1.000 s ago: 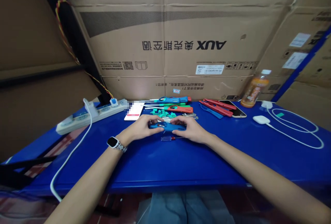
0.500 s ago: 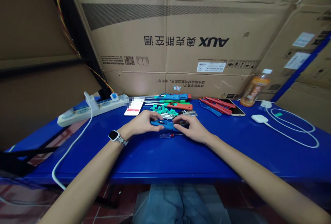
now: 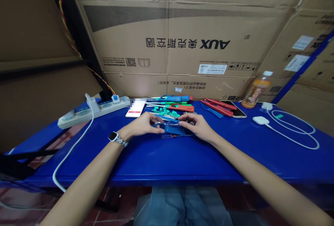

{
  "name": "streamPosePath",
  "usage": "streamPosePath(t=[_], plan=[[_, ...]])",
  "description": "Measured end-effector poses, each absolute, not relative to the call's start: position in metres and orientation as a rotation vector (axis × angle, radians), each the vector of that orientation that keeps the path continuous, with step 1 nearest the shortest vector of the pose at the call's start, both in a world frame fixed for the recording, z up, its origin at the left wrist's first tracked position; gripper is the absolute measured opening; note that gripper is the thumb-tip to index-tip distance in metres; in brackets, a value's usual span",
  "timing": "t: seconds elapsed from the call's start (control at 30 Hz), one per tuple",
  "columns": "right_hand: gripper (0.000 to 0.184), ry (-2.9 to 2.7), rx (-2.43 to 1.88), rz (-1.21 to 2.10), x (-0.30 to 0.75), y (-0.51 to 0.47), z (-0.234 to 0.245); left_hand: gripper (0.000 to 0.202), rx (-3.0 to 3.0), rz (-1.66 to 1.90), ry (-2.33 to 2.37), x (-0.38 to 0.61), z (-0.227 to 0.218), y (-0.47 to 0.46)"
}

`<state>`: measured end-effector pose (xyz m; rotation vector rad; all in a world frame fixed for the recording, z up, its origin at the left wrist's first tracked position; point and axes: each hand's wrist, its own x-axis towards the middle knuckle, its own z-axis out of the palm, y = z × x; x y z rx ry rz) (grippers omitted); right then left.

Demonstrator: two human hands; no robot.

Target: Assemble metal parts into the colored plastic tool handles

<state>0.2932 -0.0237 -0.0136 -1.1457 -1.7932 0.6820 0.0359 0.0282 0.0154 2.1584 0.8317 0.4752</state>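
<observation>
Two hands [image 3: 146,125] [image 3: 197,126], one blue lighter [image 3: 169,127] (perhaps opened)

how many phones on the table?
2. One phone with a white and red screen lies left of the tool pile, beside the power strip. The other phone lies right of the red tools, near the bottle. None seems hidden.

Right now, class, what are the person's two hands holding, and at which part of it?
Both hands grip one blue plastic tool body on the blue table: the left hand at its left end, the right hand at its right end.
</observation>
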Motion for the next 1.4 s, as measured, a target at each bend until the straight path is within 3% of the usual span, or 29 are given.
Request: streamPosePath(t=[0.3, 0.43, 0.63, 0.83, 0.93, 1.07, 1.2, 1.4], plan=[[0.038, -1.663, -1.134, 0.867, 0.295, -0.015, -0.016, 0.036, 2.360, 0.491, 0.835, 0.037, 0.008, 0.030], [0.044, -1.644, -1.158, 0.875, 0.295, -0.012, -0.018, 0.038, 2.433, 0.676, 0.901, 0.038, 0.009, 0.030], [0.043, -1.691, -1.155, 0.782, 0.285, -0.008, -0.016, 0.079, 2.610, 1.178, 0.878, 0.047, 0.017, 0.021], [0.041, -1.712, -1.093, 0.784, 0.276, -0.007, -0.010, 0.032, 2.810, 0.859, 0.776, 0.048, 0.020, 0.016], [0.040, -1.716, -1.160, 0.719, 0.283, -0.011, -0.006, 0.030, 2.668, 1.015, 0.842, 0.036, 0.023, 0.025], [0.021, -2.175, -1.243, 0.495, 0.284, -0.022, 0.001, 0.028, 2.577, 1.164, 0.890, 0.024, 0.028, 0.033], [0.027, -2.434, -1.308, 0.389, 0.272, -0.024, 0.005, 0.026, 2.611, 1.106, 0.891, 0.024, 0.029, 0.030], [0.032, -2.360, -1.227, 0.238, 0.290, -0.017, 0.008, 0.027, 2.614, 1.076, 0.877, 0.026, 0.031, 0.026]])
